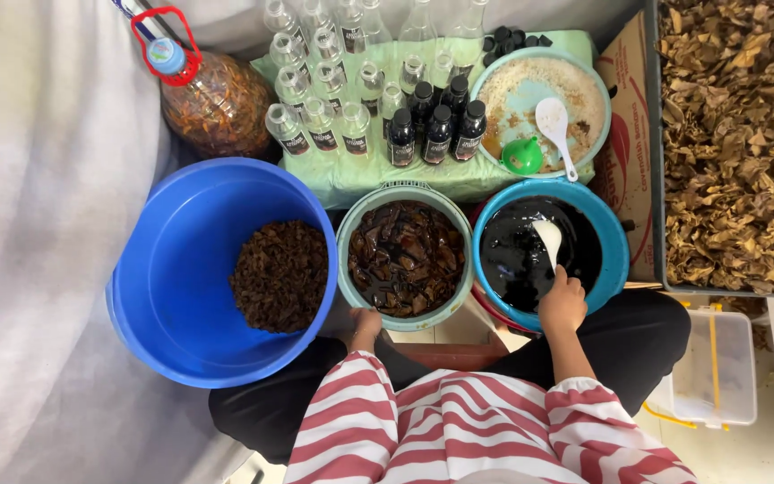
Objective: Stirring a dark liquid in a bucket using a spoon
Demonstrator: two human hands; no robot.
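Fingers of the right hand [563,303] clench a white spoon [549,240], its handle running toward twelve o'clock over the dark liquid [517,255]; the left hand [365,324] grips the teal basin [357,296].

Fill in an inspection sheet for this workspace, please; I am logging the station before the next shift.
Surface: green cloth carries the bottles and a bowl.
Job's things: white ladle dips into dark liquid in the blue bowl; teal basin holds wet dark pieces.
Clutter: blue tub with brown bits; clear empty bottles; four filled dark bottles; bowl with white spoon and green funnel; jug.
Grippers: right hand holds the ladle; left hand touches the teal basin.
Cables: nothing seen.
Surroundings: crate of dried leaves; clear plastic box.
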